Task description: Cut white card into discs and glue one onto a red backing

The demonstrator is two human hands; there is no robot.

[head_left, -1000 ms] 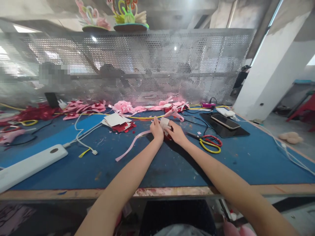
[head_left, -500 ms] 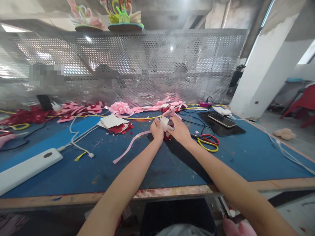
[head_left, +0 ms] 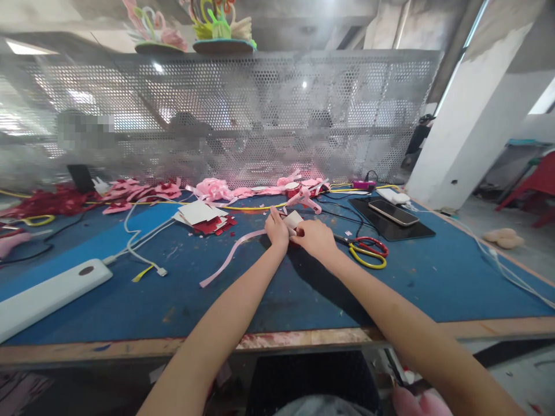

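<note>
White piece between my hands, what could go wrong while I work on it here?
The pink ribbon trails from your left hand with its far end loose, so it might snag. The scissors lie close beside your right hand, blades partly hidden behind it; a sideways move could knock them. What looks like a pink glue gun sits just beyond both hands, so reaching forward may bump it; I can't tell whether it is hot.
</note>
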